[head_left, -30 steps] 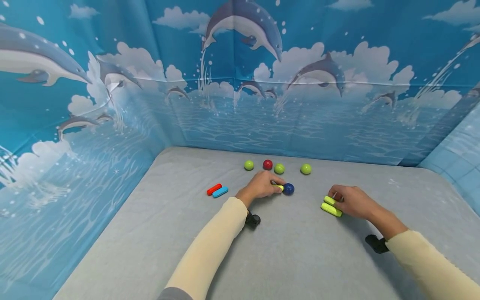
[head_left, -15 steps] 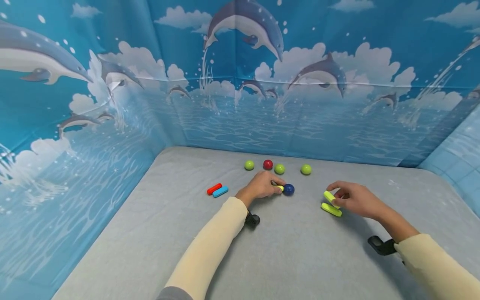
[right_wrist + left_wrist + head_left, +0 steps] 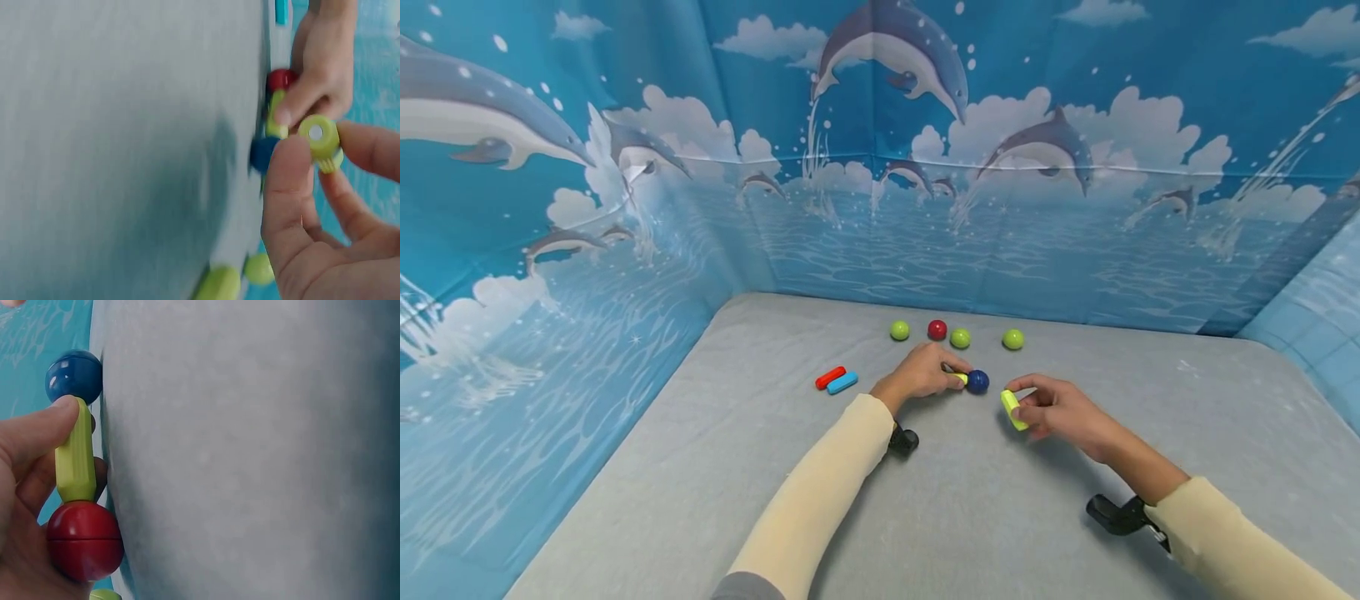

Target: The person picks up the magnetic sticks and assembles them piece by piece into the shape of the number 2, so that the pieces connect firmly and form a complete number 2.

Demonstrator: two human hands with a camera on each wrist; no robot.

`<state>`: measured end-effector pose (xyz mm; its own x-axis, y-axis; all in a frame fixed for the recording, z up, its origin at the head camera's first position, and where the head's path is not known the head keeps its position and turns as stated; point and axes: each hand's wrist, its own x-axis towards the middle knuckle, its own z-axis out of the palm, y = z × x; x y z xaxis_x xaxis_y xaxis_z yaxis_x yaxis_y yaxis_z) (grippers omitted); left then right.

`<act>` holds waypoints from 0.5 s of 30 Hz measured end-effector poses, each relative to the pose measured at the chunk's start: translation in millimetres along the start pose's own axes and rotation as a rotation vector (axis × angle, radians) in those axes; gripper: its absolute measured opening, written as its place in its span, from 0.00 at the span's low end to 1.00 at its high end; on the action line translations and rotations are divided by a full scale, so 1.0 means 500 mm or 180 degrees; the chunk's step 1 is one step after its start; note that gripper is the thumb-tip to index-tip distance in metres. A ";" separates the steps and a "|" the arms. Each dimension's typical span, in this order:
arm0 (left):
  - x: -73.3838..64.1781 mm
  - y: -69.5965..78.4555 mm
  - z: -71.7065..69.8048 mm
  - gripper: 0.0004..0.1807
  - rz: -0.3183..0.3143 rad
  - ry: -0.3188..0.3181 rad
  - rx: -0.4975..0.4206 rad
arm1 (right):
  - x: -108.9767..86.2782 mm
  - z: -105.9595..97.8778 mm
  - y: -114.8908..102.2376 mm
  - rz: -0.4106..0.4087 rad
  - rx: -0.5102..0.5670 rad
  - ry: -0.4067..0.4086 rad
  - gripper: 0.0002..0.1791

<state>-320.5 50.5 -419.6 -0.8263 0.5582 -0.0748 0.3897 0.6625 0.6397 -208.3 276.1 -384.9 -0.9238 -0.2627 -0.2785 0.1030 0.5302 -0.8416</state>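
My left hand pinches a yellow-green magnetic rod low over the table. A blue ball sits at one end of that rod and a red ball at the other; in the head view the hand covers the red one. Just right of the blue ball, my right hand holds a second yellow-green rod between thumb and fingertips, raised off the surface. Its round end, with a silvery disc, faces the right wrist camera. Another yellow-green rod lies on the table, hidden in the head view.
Along the back lie several balls: green, red, green and green. A red rod and a light blue rod lie side by side on the left of the grey table. Dolphin-print curtains enclose it.
My right hand has lifted one yellow-green rod from beside its twin and carried it left, close to the blue ball. The left hand has stayed in place with its rod.
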 end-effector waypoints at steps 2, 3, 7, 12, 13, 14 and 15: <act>0.001 -0.001 -0.001 0.17 0.0012 -0.0005 0.0029 | 0.008 0.013 -0.003 0.0072 0.0200 -0.0009 0.28; 0.001 -0.001 -0.001 0.17 0.0020 -0.0005 0.0048 | 0.013 0.019 -0.005 0.0108 0.0281 0.0000 0.29; 0.001 -0.002 -0.002 0.16 0.0040 -0.0010 0.0089 | 0.031 0.034 -0.010 0.0235 0.0515 0.0017 0.29; 0.002 -0.002 -0.005 0.16 0.0063 -0.0003 0.0156 | 0.050 0.044 -0.014 0.0416 0.0746 0.0045 0.30; 0.002 -0.001 -0.005 0.16 0.0066 -0.0003 0.0175 | 0.053 0.045 -0.015 0.0445 0.0793 0.0046 0.30; 0.002 0.000 -0.006 0.16 0.0064 -0.0003 0.0189 | 0.056 0.046 -0.015 0.0468 0.0833 0.0049 0.30; 0.001 0.001 -0.007 0.16 0.0064 -0.0003 0.0207 | 0.058 0.047 -0.015 0.0488 0.0870 0.0053 0.30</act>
<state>-322.3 49.5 -416.8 -0.8178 0.5721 -0.0633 0.4316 0.6823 0.5901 -227.5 245.7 -397.6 -0.8955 -0.1821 -0.4061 0.3348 0.3256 -0.8842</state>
